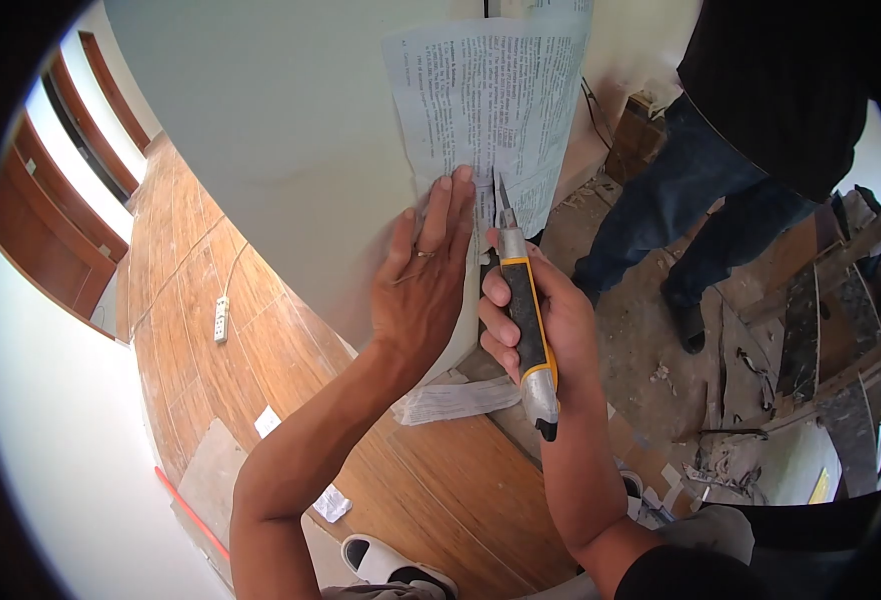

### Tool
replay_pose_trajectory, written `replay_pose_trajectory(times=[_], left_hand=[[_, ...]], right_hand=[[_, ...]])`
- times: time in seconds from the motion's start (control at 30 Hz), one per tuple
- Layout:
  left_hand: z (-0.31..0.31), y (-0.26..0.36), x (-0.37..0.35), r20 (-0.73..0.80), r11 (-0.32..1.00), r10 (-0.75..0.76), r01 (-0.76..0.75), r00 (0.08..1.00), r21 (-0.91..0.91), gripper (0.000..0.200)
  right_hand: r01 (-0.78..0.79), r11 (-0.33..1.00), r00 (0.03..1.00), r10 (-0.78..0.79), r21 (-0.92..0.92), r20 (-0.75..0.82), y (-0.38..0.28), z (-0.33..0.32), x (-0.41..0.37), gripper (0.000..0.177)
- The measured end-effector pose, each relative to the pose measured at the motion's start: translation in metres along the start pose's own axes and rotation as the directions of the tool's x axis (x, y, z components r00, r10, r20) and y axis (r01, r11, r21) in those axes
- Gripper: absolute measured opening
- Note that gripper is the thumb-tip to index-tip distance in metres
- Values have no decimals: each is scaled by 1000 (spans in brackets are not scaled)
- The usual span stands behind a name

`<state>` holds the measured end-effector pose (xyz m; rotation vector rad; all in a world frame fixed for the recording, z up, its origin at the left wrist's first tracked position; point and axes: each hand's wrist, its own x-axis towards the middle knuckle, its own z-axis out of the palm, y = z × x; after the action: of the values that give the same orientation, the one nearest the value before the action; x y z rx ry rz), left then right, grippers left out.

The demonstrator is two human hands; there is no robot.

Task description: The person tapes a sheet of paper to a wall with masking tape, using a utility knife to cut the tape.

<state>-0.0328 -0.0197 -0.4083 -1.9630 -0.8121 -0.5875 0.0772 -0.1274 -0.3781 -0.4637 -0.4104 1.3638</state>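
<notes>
My right hand (567, 318) is wrapped round a utility knife (527, 318) with a grey, black and yellow handle. Its blade points up and meets a printed sheet of paper (451, 100), at a dark slit in the sheet. The paper lies over the edge of a white wall (281, 170) and is creased. With fingers stretched out, my left hand (423, 275) lies flat across the lower part of the paper and the wall, just left of the blade. A ring shows on one of its fingers.
Another person in jeans (651, 200) stands close on the right, on a dusty floor with debris (751, 465). A torn strip of paper (456, 400) lies below my hands. On the wood floor (186, 290) at left lies a white power strip (222, 318) with its cord.
</notes>
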Motion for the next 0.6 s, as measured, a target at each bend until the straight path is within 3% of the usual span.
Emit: replay_pose_trajectory(times=[0.03, 0.1, 0.13, 0.2, 0.23, 0.3, 0.33, 0.37, 0.43, 0.5, 0.6], left_hand=[[-1, 0, 0, -2, 1000, 4, -4, 1000, -9, 59], [-2, -3, 3, -20, 1000, -9, 9, 1000, -12, 59], [-3, -3, 2, -8, 1000, 4, -4, 1000, 3, 60], [-6, -3, 4, 5, 1000, 1, -1, 1000, 10, 60], [-8, -3, 5, 2, 1000, 0, 0, 1000, -4, 59], [-10, -5, 7, -2, 1000, -9, 9, 1000, -22, 57], [-9, -7, 10, -2, 998, -2, 2, 1000, -55, 55], [-8, -9, 12, -2, 996, 6, -6, 1000, -86, 53], [-13, -13, 15, 29, 995, 22, -19, 999, -101, 51], [-12, -14, 15, 63, 993, 43, -35, 997, -112, 49], [-8, -13, 15, -39, 985, 21, -27, 999, -168, 40]], right_hand=[[1, 1000, 1000, -1, -2, 3, 1, 4, -3, 35], [100, 967, 990, -120, -236, -73, 0, 17, -12, 40], [104, 964, 990, -124, -246, -67, -1, 21, -16, 40], [287, 864, 946, -324, -412, -21, 1, 27, -20, 34], [283, 860, 947, -320, -425, -16, 2, 27, -14, 34], [495, 354, 766, -609, -793, 206, 4, 25, 5, 35], [392, 230, 789, -582, -891, 197, -4, 26, 6, 43], [391, 223, 790, -580, -893, 201, -8, 22, 11, 43], [429, -172, 643, -631, -887, 434, -12, 14, 22, 50], [464, -223, 601, -631, -857, 490, -17, 16, 30, 52], [475, -334, 541, -618, -814, 570, -23, 21, 38, 56]])
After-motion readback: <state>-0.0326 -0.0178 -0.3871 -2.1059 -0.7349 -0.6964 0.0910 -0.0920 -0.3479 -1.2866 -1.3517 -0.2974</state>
